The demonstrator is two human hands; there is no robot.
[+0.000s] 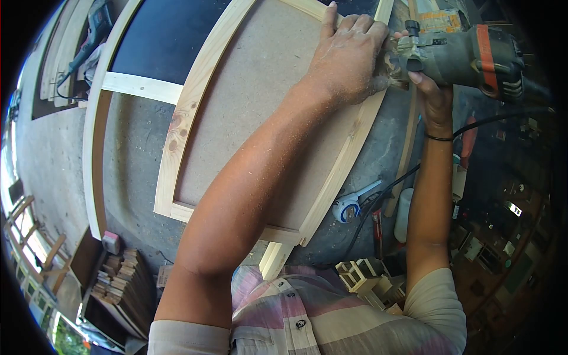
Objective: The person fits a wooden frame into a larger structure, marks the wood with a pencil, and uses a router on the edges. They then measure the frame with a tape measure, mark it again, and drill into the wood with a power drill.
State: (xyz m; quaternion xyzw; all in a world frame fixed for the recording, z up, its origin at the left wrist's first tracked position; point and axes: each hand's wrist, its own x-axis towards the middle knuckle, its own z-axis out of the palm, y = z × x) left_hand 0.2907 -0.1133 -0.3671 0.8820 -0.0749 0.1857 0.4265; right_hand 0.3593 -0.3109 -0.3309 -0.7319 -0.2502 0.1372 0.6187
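The power tool (447, 56) is sitting at the wooden frame's (354, 142) right edge, far right. My right hand's (435, 97) fingers are closing firmly round it; my left hand's (349, 56) fingers are bending over the frame beside it, though I'm not telling whether they're gripping anything. I'm judging that good work is needing steady pressure, with left fingers staying off the hidden cutting end. The black cord (408, 174) is passing behind my right forearm, possibly snagging; a tape measure (348, 208) is lying right of the frame.
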